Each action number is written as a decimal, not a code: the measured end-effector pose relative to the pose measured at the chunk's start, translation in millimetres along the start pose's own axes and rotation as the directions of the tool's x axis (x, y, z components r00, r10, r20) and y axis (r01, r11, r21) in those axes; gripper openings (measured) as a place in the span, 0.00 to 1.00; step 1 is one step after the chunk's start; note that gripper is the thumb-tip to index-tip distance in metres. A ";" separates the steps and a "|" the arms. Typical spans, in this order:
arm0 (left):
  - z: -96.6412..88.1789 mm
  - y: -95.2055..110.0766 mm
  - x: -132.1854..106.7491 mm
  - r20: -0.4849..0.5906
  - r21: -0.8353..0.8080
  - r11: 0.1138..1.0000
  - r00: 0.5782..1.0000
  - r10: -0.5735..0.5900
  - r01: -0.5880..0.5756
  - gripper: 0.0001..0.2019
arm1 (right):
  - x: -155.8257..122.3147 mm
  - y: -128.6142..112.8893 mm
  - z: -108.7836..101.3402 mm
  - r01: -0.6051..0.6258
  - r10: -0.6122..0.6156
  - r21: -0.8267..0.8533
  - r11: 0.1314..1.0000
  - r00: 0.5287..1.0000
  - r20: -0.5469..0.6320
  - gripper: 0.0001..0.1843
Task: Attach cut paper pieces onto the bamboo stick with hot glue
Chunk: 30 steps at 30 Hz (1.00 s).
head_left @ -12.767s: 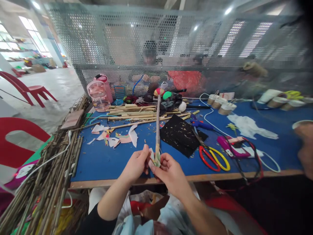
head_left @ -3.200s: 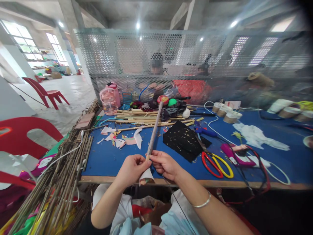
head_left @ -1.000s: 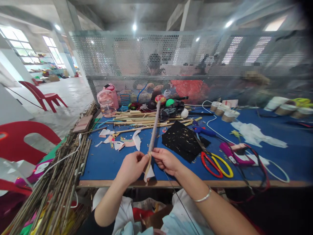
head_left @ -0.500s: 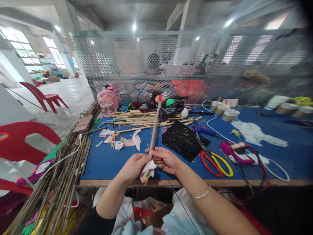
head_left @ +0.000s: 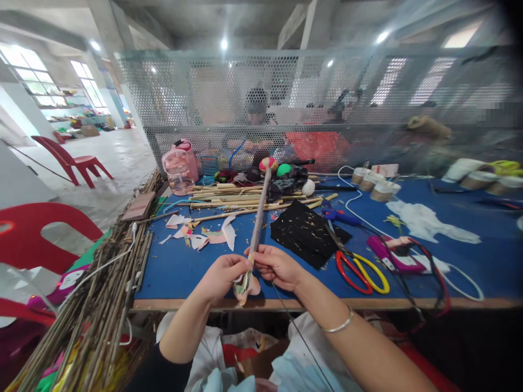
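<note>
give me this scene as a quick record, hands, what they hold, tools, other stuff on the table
left hand: pinches the stick near its close end
right hand: fingers on the same stick
close end: patterned flap sticking out below the hands
far end: red-and-yellow ball; attachment unclear
tools: scissors, red and yellow handles, blades over the black sheet
table: blue, with pale scraps left of the stick
behind: green ball, white ball
backdrop: perforated screen
</note>
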State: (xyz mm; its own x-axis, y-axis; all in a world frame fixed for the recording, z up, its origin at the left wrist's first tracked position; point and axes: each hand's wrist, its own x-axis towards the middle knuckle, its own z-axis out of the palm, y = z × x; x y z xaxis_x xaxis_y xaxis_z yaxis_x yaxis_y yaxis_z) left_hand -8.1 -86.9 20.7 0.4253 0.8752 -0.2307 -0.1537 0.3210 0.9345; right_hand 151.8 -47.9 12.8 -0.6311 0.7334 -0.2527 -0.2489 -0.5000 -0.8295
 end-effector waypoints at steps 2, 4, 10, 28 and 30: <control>1.3 -2.6 1.7 -0.011 -0.090 0.996 1.000 0.010 -0.010 0.18 | -0.9 -2.2 1.3 0.019 -0.019 0.007 1.000 1.000 0.007 0.17; 1.4 -3.8 3.0 -0.054 -0.152 0.988 0.999 -0.006 -0.003 0.17 | 0.0 -3.1 3.0 0.043 -0.043 0.005 0.999 0.999 0.002 0.16; -9.9 3.2 4.6 -0.280 0.000 1.000 0.960 -0.007 0.008 0.27 | 5.9 1.6 3.2 0.043 -0.045 -0.090 0.995 0.999 -0.023 0.17; -7.2 -5.2 2.6 -0.018 -0.030 0.994 0.994 -0.105 0.104 0.21 | 6.0 7.4 5.9 0.021 -0.024 -0.082 0.996 0.999 -0.032 0.16; -9.1 -3.9 2.4 -0.069 0.160 0.986 0.997 -0.042 0.052 0.20 | 8.3 9.3 5.2 0.018 -0.024 -0.097 0.995 0.998 -0.059 0.16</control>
State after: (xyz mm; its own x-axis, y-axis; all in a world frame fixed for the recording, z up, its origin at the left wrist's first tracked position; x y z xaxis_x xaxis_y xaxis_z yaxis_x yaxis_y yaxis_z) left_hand -14.6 -82.7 14.0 0.3689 0.8838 -0.2877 0.0135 0.3044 0.9524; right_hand 140.4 -48.8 5.6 -0.5804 0.7711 -0.2618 -0.1879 -0.4396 -0.8783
